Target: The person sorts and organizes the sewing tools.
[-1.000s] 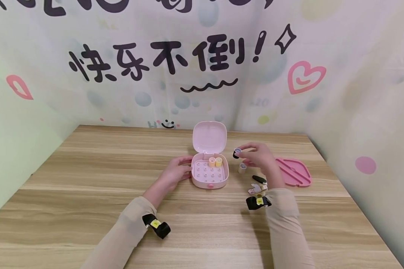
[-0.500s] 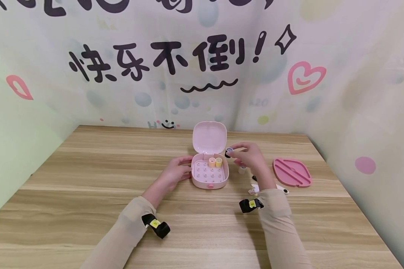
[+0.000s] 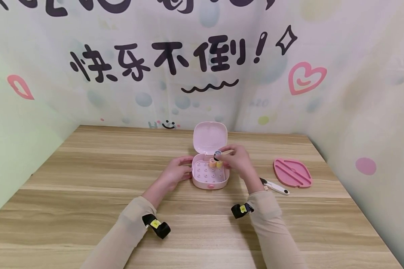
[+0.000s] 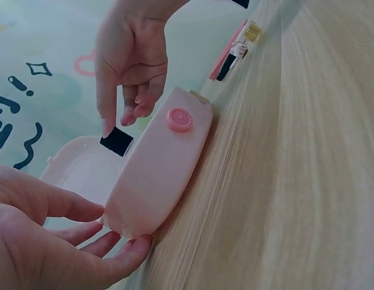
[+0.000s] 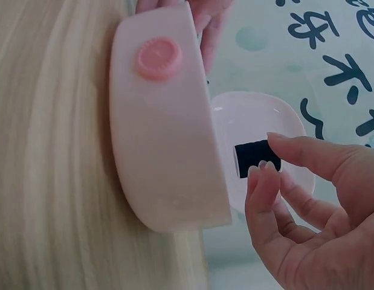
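A pink sewing box [image 3: 202, 182] stands on the wooden table with its lid [image 3: 210, 137] raised. My left hand [image 3: 173, 174] holds the box at its left side, thumb and fingers at the corner in the left wrist view. Between thumb and fingertips, my right hand [image 3: 239, 161] pinches a black thread spool [image 5: 257, 158] above the back of the box. Inside, a peach spool [image 3: 212, 163] and a yellow spool [image 3: 219, 164] stand side by side at the back, among rows of small pegs [image 3: 205, 170]. My right hand partly covers the box's right side.
A pink divided tray [image 3: 293, 172] lies to the right. Between it and my right wrist is a slim tool with a white handle [image 3: 277, 187]. Small items, including a gold square piece [image 4: 252, 32], lie beyond the box in the left wrist view. A printed cloth hangs behind the table.
My right hand has carried the black spool leftward from beside the box to over its back part. The white-handled tool has come into view. My left hand has stayed on the box.
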Available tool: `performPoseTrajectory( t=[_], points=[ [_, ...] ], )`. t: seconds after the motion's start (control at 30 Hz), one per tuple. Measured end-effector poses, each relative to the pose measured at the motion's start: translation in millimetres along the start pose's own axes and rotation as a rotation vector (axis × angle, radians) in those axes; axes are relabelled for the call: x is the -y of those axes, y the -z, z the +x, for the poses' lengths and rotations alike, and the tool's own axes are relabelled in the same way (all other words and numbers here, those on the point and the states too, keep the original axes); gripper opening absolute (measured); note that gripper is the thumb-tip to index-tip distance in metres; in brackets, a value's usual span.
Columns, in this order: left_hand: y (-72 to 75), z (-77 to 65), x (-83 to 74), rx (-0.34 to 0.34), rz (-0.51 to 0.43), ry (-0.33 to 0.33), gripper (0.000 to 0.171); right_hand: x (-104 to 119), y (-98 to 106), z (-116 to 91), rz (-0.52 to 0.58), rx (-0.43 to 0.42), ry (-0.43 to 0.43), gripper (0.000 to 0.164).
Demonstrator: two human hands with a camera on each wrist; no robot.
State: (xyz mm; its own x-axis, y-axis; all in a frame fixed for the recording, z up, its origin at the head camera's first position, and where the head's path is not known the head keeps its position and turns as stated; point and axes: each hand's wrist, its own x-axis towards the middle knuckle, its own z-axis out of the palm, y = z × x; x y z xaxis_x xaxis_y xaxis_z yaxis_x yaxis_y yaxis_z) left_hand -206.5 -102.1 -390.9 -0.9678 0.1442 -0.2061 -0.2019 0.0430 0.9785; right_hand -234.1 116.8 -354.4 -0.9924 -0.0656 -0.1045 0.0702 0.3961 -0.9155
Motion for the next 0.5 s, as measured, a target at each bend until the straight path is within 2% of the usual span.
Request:
performPoseTrajectory(
  t=[0.23,0.5],
  points=[
    [-0.7,-1.1,0.1,0.021,-0.002,-0.007,0.051,-1.5,-11.7,-0.7,0.023,0.006,0.037,0.031],
    [-0.2,-1.5,0.0,0.022,-0.004,-0.015,0.051,-0.8,-20.9,-1.0,0.037,0.005,0.032,0.03]
  ],
)
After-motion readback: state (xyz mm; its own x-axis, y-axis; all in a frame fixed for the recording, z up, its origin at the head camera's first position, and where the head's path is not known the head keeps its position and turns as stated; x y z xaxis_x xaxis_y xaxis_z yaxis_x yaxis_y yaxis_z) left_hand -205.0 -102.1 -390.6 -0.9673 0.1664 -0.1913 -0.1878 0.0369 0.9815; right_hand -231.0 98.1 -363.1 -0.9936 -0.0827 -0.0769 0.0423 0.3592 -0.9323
